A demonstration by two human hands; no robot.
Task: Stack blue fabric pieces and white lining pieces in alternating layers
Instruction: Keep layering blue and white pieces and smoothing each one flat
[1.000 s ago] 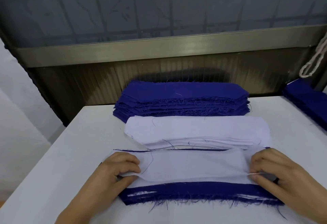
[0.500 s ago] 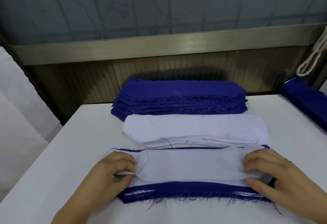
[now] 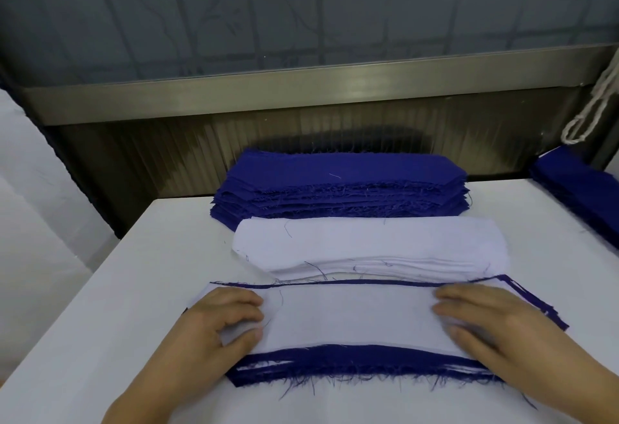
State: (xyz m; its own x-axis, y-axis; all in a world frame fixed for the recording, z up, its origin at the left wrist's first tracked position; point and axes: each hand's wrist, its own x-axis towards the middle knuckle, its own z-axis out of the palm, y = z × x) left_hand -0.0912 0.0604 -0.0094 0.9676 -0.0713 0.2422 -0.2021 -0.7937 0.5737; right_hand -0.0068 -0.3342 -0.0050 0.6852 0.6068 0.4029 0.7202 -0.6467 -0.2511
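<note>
A white lining piece (image 3: 351, 319) lies on top of the mixed stack (image 3: 361, 365) at the table's near edge, with blue fabric edges showing under it at front, back and right. My left hand (image 3: 217, 319) rests on its left end, fingertips and thumb down on the cloth. On its right end my right hand (image 3: 492, 323) lies with fingers stretched flat. Behind sits a pile of white lining pieces (image 3: 368, 246), and behind that a pile of blue fabric pieces (image 3: 345, 185).
All piles sit on a white table (image 3: 150, 289), whose left edge drops off at the left. A metal wall panel (image 3: 301, 135) stands behind it. More blue fabric (image 3: 582, 189) lies at the far right, under a hanging white cord (image 3: 589, 112).
The white lining piece, held raised by its ends before, now lies flat on the stack. Both hands have let its ends go and rest on top of it.
</note>
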